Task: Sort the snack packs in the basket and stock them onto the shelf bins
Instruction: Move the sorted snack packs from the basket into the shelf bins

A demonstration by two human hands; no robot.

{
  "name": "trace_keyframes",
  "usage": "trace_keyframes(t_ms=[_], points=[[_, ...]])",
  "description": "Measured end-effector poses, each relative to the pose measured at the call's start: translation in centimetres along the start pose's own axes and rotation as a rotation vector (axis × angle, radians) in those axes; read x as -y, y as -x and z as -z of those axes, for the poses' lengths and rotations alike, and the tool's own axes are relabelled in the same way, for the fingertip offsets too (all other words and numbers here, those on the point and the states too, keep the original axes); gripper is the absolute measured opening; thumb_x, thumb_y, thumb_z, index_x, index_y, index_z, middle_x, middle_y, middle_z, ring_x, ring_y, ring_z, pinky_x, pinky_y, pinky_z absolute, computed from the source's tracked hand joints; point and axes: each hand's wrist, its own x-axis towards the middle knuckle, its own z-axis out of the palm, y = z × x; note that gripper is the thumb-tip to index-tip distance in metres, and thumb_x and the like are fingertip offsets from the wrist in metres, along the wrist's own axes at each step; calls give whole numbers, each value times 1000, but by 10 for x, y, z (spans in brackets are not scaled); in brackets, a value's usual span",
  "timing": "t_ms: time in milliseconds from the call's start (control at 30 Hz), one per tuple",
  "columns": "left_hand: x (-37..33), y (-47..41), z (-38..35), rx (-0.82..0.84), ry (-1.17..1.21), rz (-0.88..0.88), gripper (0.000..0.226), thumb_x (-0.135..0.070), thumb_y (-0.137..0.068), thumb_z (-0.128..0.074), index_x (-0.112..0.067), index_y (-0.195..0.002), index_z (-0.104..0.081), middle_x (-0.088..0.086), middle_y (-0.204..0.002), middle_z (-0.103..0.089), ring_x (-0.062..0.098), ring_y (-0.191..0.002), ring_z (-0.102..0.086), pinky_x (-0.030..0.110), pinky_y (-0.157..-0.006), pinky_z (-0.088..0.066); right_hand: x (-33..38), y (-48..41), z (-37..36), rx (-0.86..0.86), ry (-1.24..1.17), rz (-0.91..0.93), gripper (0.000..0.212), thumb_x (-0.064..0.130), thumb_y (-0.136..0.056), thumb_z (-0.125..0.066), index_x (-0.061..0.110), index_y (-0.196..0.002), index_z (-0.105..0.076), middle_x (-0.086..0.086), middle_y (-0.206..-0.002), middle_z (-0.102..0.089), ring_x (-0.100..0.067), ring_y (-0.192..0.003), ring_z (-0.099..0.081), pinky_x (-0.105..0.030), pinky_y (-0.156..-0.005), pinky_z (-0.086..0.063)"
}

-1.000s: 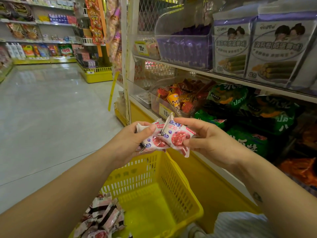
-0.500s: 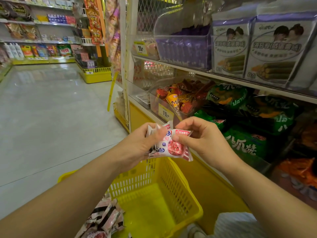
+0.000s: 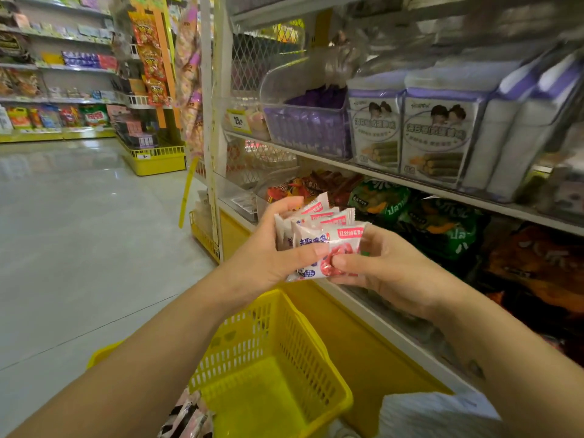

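Observation:
My left hand (image 3: 268,257) and my right hand (image 3: 382,270) together grip a fanned stack of white and pink snack packs (image 3: 319,229) with a red fruit picture, held in front of the lower shelf. Below them stands the yellow plastic basket (image 3: 316,343). A few more pink and black snack packs (image 3: 186,418) lie in its near left corner. Clear shelf bins sit to the right: one with purple packs (image 3: 309,128) on the upper shelf, one with red and orange packs (image 3: 284,188) just behind my hands.
White and purple boxes (image 3: 436,134) fill the upper shelf at right, green bags (image 3: 439,222) and orange bags (image 3: 537,270) the lower one. A white upright post (image 3: 211,121) stands at the shelf end. The grey aisle floor (image 3: 79,232) stretches left toward other shelves.
Both hands have risen and squared the packs into a neater upright stack. The view has tilted up and shifted slightly right toward the shelf.

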Motion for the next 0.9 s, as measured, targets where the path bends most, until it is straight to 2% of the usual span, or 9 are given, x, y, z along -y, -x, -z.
trace_keyframes(t_ms=[133, 233, 300, 400, 567, 633, 700, 800, 900], points=[[-41, -12, -31, 148, -59, -85, 82, -27, -54, -83, -48, -120, -40, -10, -119, -64, 12, -103, -66, 30, -74, -55, 50, 28, 21, -71, 214, 77, 60, 17, -67, -85, 20, -120, -58, -5, -122, -64, -24, -108, -65, -40, -89, -54], [-80, -22, -58, 209, -125, -145, 83, -22, -56, -83, -51, -120, -39, 4, -118, -62, 27, -99, -65, 47, -84, -53, 91, 53, 35, -139, 408, 144, 64, 29, -64, -84, 28, -121, -54, 4, -118, -67, -12, -112, -62, -37, -92, -51], [-105, -30, -76, 291, -122, -154, 82, -16, -60, -81, -49, -123, -39, 7, -119, -64, 33, -106, -64, 50, -89, -51, 116, 70, 44, -192, 434, 198, 76, 34, -57, -86, 30, -123, -49, 4, -120, -65, -11, -109, -63, -34, -90, -52], [-136, -42, -102, 426, -89, -130, 85, -18, -59, -80, -47, -128, -40, 0, -118, -69, 29, -109, -65, 47, -91, -52, 151, 94, 58, -186, 425, 234, 97, 29, -55, -87, 38, -137, -35, 1, -128, -61, -15, -108, -65, -29, -87, -53], [-165, -60, -149, 532, -49, -96, 88, -17, -61, -81, -49, -132, -40, 14, -128, -62, 36, -118, -58, 56, -101, -43, 197, 132, 80, -88, 437, 178, 77, 17, -63, -81, 30, -131, -46, -2, -119, -67, -21, -107, -65, -29, -87, -53], [-169, -69, -166, 571, -24, -81, 90, -10, -67, -79, -48, -136, -36, 12, -132, -60, 34, -118, -58, 53, -101, -44, 208, 143, 89, -116, 447, 156, 67, 13, -65, -81, 25, -125, -52, -4, -114, -69, -21, -101, -67, -29, -84, -54], [-170, -80, -183, 606, -6, -73, 95, -7, -69, -74, -46, -142, -28, 2, -133, -60, 25, -114, -63, 42, -95, -51, 217, 152, 98, -165, 501, 138, 59, 9, -68, -77, 20, -122, -56, -6, -106, -71, -19, -93, -68, -25, -79, -55], [-172, -96, -206, 620, -3, -79, 101, -10, -67, -76, -43, -146, -23, -9, -123, -66, 17, -109, -65, 31, -88, -55, 231, 162, 112, -246, 593, 119, 57, 11, -68, -76, 16, -122, -58, -10, -105, -70, -21, -90, -67, -28, -78, -54], [-176, -111, -222, 602, -88, -113, 115, -22, -58, -88, -45, -147, -19, -1, -131, -56, 17, -100, -69, 28, -71, -57, 243, 169, 128, -305, 683, 73, 61, 19, -65, -85, 21, -120, -60, -8, -106, -71, -24, -95, -68, -37, -86, -54]])
